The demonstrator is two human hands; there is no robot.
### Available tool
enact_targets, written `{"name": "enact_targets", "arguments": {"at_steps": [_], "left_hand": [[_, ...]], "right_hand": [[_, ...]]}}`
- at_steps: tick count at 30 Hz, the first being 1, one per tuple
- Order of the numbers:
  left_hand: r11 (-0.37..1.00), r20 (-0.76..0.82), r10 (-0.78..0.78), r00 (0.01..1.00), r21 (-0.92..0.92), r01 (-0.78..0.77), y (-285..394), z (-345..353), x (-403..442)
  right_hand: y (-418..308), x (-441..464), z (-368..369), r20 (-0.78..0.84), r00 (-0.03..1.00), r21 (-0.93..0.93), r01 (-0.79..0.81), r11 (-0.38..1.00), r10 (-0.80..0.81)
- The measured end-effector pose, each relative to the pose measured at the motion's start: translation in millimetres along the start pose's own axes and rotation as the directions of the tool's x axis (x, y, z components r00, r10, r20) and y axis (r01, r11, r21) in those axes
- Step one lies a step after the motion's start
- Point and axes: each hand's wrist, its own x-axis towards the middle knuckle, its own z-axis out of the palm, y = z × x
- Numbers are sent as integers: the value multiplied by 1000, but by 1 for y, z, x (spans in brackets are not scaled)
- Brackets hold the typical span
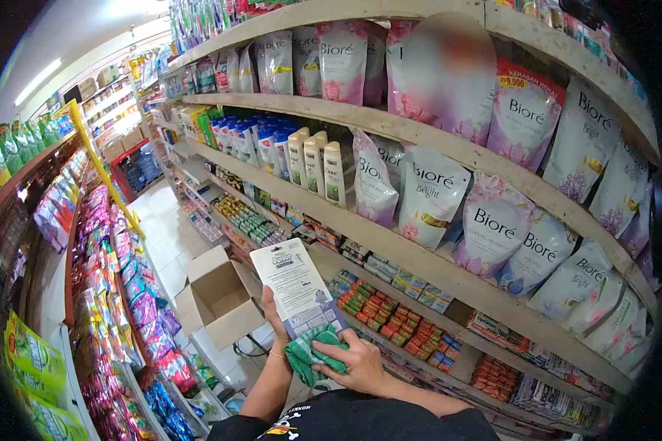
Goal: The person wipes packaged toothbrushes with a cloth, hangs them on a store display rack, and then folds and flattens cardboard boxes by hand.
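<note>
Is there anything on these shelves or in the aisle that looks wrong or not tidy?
Nothing looks spilled or damaged, but an open brown cardboard box sits in the white-tiled aisle, where it may block passing.

Your head view: bright, ceiling tube light [39,81] glowing upper left, fisheye curvature, black corners, smeared patch upper right of center.

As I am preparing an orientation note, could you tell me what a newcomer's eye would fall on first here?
Probably the white printed pack at the centre, held upright in the left hand while the right hand presses a green cloth to its lower end. Next might come the large Bioré pouches lining the shelves on the right, then the open cardboard box left of the pack.
</note>
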Motion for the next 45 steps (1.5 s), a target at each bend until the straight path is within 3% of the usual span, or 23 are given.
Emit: {"name": "enact_targets", "arguments": {"at_steps": [4, 6, 8, 10, 11, 13, 14, 16, 17, 19, 20, 23, 26, 28, 31, 34, 36, 37, 40, 41, 43, 44, 45], "left_hand": [[999, 14, -37, 999, -21, 37, 15, 4, 9], [997, 16, -69, 997, -33, 70, 11, -22, 13], [969, -92, -196, 976, 137, 207, 3, -31, 15], [884, -38, -466, 884, -55, 463, -11, -47, 4], [932, -54, -319, 946, 162, 323, -33, -65, -7], [940, -62, -270, 961, 198, 277, -43, -60, -13], [928, -61, -371, 927, 19, 373, -34, -46, -16], [942, 82, -257, 963, 242, 231, -26, -59, -15], [946, 19, -188, 982, 274, 175, -17, -54, -12], [946, -43, -100, 994, 306, 109, -12, -67, -1], [952, -131, 49, 990, 305, -7, -19, -97, 14], [915, -182, 194, 964, 389, -111, 33, -76, 24], [850, -279, 297, 913, 513, -120, 59, -58, 25], [782, -325, 366, 872, 615, -99, 65, -54, 26], [580, -159, 434, 887, 803, -139, 57, -57, 25], [715, -65, 314, 947, 673, -191, 61, -50, 21], [759, -5, 232, 973, 626, -178, 74, -22, 12], [691, -26, 242, 970, 706, -154, 76, -17, 9], [615, -47, 309, 950, 771, -162, 74, -38, 7], [747, -174, 261, 950, 660, -84, 77, -42, 7], [853, -307, 175, 935, 521, 11, 78, -60, 9], [854, -306, 167, 937, 520, 18, 75, -69, 10], [943, -195, 15, 981, 328, 50, 74, -73, 12]], "right_hand": [[21, 17, 1, -130, 991, -168, 19, 986, -42], [25, 28, 2, -88, 976, -117, -209, 971, 199], [12, 36, 8, -29, 988, -163, -154, 974, 152], [2, 55, 19, -113, 991, -95, -83, 992, 72], [7, 68, 25, -206, 978, -95, -48, 994, 28], [16, 101, 27, -356, 934, -113, -41, 993, -2], [17, 118, 23, -399, 916, -94, -91, 991, 46], [37, 140, 28, -475, 862, -22, -216, 976, 180], [44, 143, 35, -471, 864, -15, -210, 978, 178], [60, 138, 55, -404, 892, 28, -211, 977, 204], [67, 125, 74, -366, 922, 66, -106, 992, 122], [32, 92, 96, -152, 986, 168, -37, 985, 63], [10, 77, 97, 69, 997, 311, -5, 950, -17], [-2, 87, 88, 98, 995, 247, -18, 969, -7], [6, 91, 95, 161, 986, 180, -68, 981, 39], [14, 88, 94, 142, 989, 241, -67, 968, 33], [19, 84, 91, 118, 987, 586, -154, 796, 105], [20, 83, 87, 201, 955, 757, -294, 584, 219], [36, 79, 78, 499, 770, 838, -546, 4, 398], [40, 78, 70, 610, 686, 775, -621, -116, 397], [43, 75, 66, 617, 687, 786, -566, -249, 384], [45, 75, 65, 624, 693, 778, -506, -372, 361], [48, 71, 68, 612, 689, 790, -510, -341, 387]]}}
